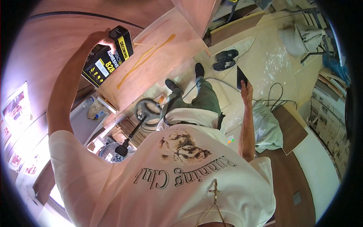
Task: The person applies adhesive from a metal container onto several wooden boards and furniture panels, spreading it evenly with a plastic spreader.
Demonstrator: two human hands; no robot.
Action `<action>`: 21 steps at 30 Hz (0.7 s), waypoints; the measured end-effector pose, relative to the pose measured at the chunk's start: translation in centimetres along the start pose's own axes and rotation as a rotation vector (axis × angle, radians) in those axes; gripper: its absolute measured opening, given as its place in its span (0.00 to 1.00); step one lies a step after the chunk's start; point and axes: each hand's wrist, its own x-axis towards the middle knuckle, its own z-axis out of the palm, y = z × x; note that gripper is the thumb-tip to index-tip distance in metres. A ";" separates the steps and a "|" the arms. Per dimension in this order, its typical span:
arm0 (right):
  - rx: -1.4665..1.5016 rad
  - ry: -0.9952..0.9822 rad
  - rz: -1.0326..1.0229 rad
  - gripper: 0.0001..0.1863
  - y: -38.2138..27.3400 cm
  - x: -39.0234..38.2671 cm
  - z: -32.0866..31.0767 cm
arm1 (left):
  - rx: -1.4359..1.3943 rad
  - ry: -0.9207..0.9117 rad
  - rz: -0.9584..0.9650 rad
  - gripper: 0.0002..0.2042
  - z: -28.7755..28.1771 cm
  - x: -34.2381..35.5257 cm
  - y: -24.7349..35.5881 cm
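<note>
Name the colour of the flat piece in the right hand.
The flat piece in the right hand is black, seen in the head view.

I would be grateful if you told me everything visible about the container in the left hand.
The container is boxy and straight-edged, mostly black, with a yellow band, pale and yellow printing and a white label. The left hand grips it. It slants across the view, beside the brown wooden panel; whether they touch, its material and its contents cannot be told.

There is one left hand (103, 38), one right hand (247, 92), one tin (107, 62), one scraper (240, 77), one fan (121, 150) and one cross (215, 191); there are four shoes (226, 55).
</note>
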 end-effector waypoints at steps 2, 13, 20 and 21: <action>-0.003 -0.012 0.019 0.22 -0.7 0.0 -1.0 | -0.060 -0.013 0.044 0.68 0.5 0.9 0.5; -0.023 -0.050 -0.072 0.19 -0.9 3.4 -0.4 | -0.058 -0.001 -0.027 0.72 0.1 -0.5 0.2; -0.087 -0.084 -0.036 0.21 -0.7 6.3 0.5 | -0.084 -0.048 -0.073 0.68 -0.4 -0.4 0.2; -0.087 -0.090 -0.041 0.21 -0.5 6.7 0.4 | -0.083 -0.059 -0.084 0.68 -0.5 -0.3 0.3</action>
